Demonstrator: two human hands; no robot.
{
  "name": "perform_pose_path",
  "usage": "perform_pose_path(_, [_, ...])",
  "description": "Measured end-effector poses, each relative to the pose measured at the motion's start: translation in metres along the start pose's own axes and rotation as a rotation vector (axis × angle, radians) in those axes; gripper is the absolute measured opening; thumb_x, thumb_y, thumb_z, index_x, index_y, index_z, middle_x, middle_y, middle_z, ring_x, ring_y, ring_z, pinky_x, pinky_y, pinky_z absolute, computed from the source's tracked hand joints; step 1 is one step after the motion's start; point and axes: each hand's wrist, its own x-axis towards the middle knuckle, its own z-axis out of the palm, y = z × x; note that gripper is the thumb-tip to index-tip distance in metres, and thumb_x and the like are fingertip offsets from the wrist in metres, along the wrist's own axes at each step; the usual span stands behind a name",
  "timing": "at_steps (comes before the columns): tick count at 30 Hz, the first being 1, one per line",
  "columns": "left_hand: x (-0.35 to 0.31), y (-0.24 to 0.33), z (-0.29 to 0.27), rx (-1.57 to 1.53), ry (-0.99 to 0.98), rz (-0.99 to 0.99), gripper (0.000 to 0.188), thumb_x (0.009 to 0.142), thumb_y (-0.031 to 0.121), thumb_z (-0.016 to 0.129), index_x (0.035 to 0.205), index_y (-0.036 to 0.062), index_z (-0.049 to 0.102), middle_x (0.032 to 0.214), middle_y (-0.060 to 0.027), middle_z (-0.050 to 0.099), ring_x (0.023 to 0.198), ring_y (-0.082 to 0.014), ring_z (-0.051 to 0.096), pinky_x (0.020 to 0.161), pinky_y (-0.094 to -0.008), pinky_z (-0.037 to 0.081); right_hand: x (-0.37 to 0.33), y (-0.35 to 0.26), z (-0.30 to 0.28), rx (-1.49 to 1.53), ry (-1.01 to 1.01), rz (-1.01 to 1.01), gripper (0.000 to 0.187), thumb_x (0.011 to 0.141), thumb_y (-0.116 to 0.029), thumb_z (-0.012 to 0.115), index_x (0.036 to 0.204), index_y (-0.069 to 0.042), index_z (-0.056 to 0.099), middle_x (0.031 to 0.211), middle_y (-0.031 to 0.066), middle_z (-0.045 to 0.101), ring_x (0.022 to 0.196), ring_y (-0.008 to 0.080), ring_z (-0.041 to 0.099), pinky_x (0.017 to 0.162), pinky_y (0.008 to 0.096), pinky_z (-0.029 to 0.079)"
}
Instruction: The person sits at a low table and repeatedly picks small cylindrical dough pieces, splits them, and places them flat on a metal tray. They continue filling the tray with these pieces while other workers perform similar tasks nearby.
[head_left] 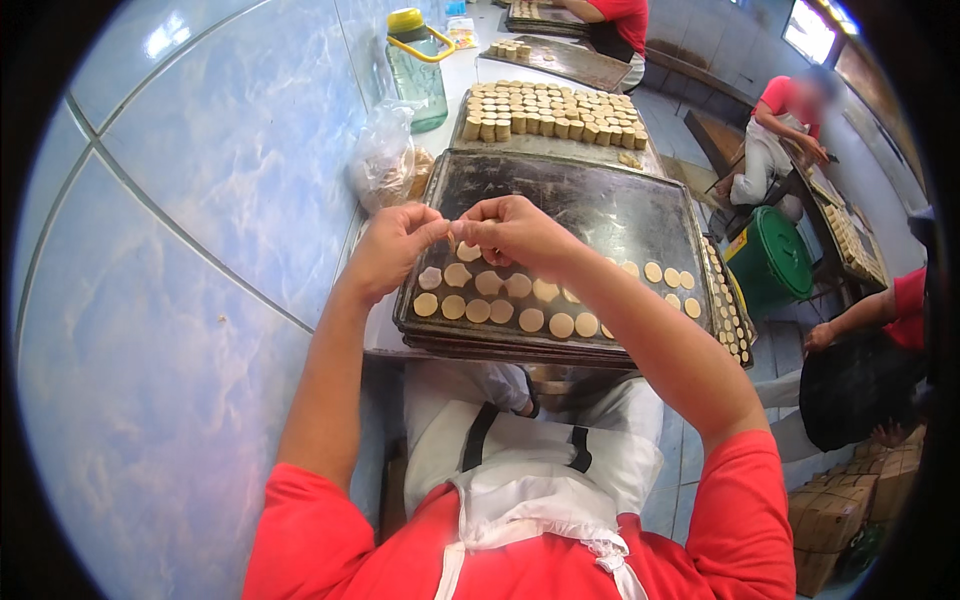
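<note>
Left of the black baking tray [600,205] sits a clear plastic bag [380,165] with brown contents. The left hand [393,248] is raised above the tray's left part, thumb and finger pinched together; beyond the tray's far-left corner stands a yellow-lidded jug [422,88]. The right hand [510,235] meets it, fingers curled and pinching; whether anything is between the fingertips cannot be told. Pale dough discs [531,320] lie in rows along the tray's near side. Short dough cylinders [555,112] crowd beyond it. Right of it stands a green bin [775,255].
</note>
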Motion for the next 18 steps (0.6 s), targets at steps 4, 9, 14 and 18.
perform_pose_path(4, [0.003, 0.001, 0.001, -0.175, -0.009, -0.096, 0.020, 0.102, 0.026, 0.074, 0.096, 0.0070, 0.075, 0.088, 0.0045, 0.067, 0.081, -0.0049, 0.055, 0.075, -0.0241, 0.046, 0.003, -0.002, 0.006, -0.067, 0.080, -0.035, 0.021, 0.095, -0.019, 0.074, 0.096, 0.001, 0.073, 0.074, 0.0054, 0.066, 0.062, 0.0102, 0.059, 0.054, 0.0244, 0.045])
perform_pose_path(9, [0.000, -0.009, 0.000, 0.565, 0.146, 0.011, 0.028, 0.097, 0.029, 0.078, 0.098, 0.0013, 0.074, 0.092, -0.0020, 0.069, 0.088, -0.0130, 0.061, 0.085, -0.0304, 0.052, -0.001, -0.006, -0.002, -0.086, 0.186, 0.043, 0.018, 0.093, -0.016, 0.069, 0.099, 0.001, 0.070, 0.077, 0.0078, 0.069, 0.063, 0.0119, 0.062, 0.052, 0.0251, 0.045])
perform_pose_path(14, [0.016, -0.013, 0.003, 0.281, 0.161, 0.055, 0.034, 0.093, 0.032, 0.080, 0.094, -0.0016, 0.074, 0.094, -0.0101, 0.072, 0.087, -0.0214, 0.065, 0.087, -0.0343, 0.053, 0.003, -0.003, -0.014, 0.071, 0.045, 0.020, 0.019, 0.098, -0.022, 0.070, 0.103, -0.003, 0.066, 0.088, 0.0073, 0.070, 0.079, 0.0137, 0.068, 0.066, 0.0260, 0.052])
perform_pose_path(18, [0.044, -0.007, -0.003, 0.447, 0.040, -0.054, 0.034, 0.095, 0.034, 0.079, 0.098, 0.0002, 0.076, 0.096, -0.0137, 0.073, 0.087, -0.0254, 0.069, 0.084, -0.0393, 0.055, 0.012, 0.002, -0.025, 0.093, 0.043, 0.017, 0.021, 0.101, -0.021, 0.071, 0.112, -0.004, 0.066, 0.099, 0.0054, 0.070, 0.090, 0.0156, 0.071, 0.077, 0.0276, 0.057])
